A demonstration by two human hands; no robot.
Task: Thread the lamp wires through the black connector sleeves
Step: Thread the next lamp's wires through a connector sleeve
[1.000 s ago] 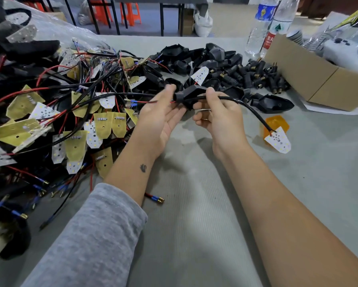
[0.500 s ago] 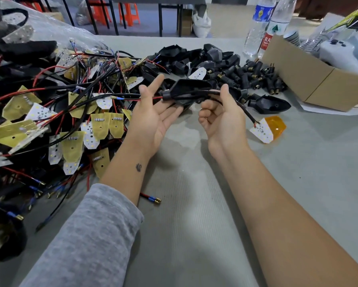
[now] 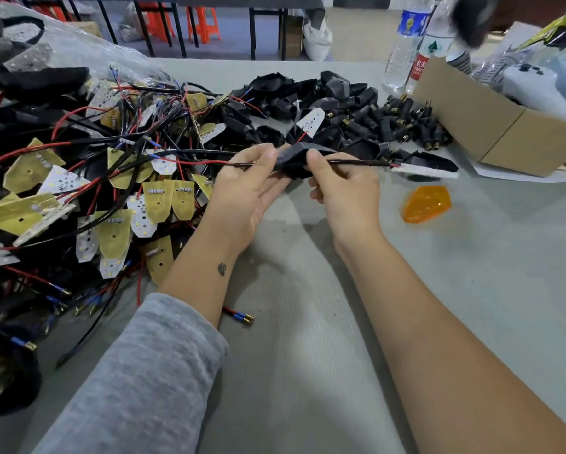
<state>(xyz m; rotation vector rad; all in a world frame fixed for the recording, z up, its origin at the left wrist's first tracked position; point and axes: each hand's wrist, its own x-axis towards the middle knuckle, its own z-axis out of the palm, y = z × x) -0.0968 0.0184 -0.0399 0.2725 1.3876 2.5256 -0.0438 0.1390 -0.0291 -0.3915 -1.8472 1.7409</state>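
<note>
Assembly workshop: LED boards w/ wires point(image 3: 78, 178), black housings point(image 3: 308, 93) heaped.

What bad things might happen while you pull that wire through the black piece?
1. The white LED board on the wire's right end hangs in the air; a hard pull might strain its thin red lead.
2. The left end of the wire runs into the tangled pile of wires and boards, so it may snag there.
3. The left hand and right hand pinch the black sleeve only with fingertips, so it might slip.
</note>
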